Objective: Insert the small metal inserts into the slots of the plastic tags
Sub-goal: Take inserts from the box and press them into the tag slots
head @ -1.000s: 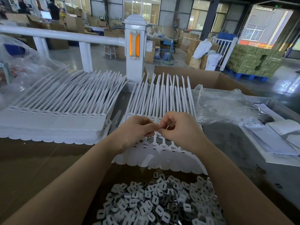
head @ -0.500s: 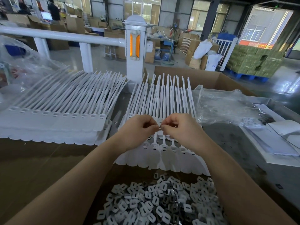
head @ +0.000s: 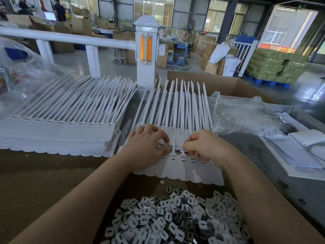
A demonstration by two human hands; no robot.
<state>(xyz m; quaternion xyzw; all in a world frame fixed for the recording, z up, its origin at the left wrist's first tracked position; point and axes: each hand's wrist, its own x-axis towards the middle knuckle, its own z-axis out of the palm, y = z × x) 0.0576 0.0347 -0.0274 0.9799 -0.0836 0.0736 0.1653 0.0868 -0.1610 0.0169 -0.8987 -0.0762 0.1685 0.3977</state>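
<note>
A fanned row of white plastic tags (head: pixel 175 166) with long tails lies in front of me. My left hand (head: pixel 147 147) rests curled on the row's left part, and several small inserts show under its fingers. My right hand (head: pixel 202 147) is curled over the row's right part and pinches a small insert (head: pixel 182 150) at a tag's slot. A heap of small metal inserts (head: pixel 175 219) fills the box below my arms.
A second stack of white tags (head: pixel 58 131) lies to the left. A clear plastic bag (head: pixel 246 117) and white sheets (head: pixel 302 155) sit at the right. An open cardboard box (head: pixel 219 83) and a white railing post (head: pixel 146 50) stand behind.
Both hands were together, fingertips touching above the tags. They have moved apart and down onto the tag row, the right one carrying an insert to a slot.
</note>
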